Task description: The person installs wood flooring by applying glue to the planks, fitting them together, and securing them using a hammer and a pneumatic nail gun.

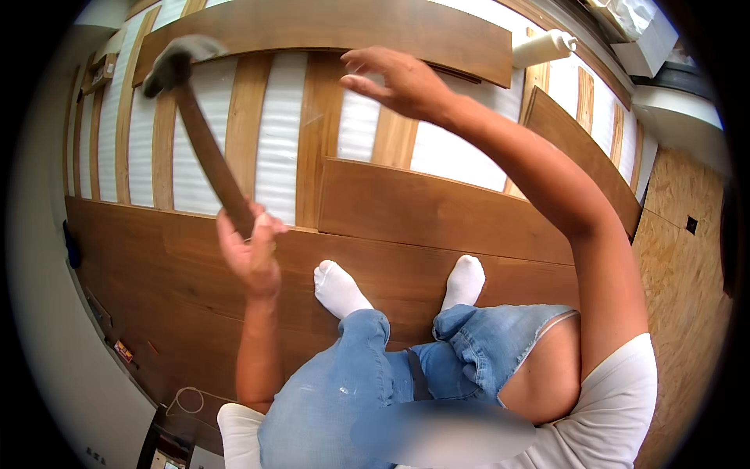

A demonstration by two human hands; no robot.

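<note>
My left hand (251, 250) grips the wooden handle of a hammer (205, 148), whose head is raised at the upper left. My right hand (391, 82) is in the air near the lower edge of a long brown board (351, 23) lying across the top, its fingers apart and slightly curled. Whether it touches that board I cannot tell. A shorter board (437, 203) lies along the finished brown flooring (172, 266), where my socked feet rest. Another board (582, 164) lies at an angle to the right, partly behind my right forearm.
Light wooden battens (250, 117) with white foam (277, 141) between them span the upper floor. A white bottle (539, 48) lies at the upper right. Particle board (672, 297) is on the right, a white wall (62, 367) on the left, a pale cord (183, 400) at lower left.
</note>
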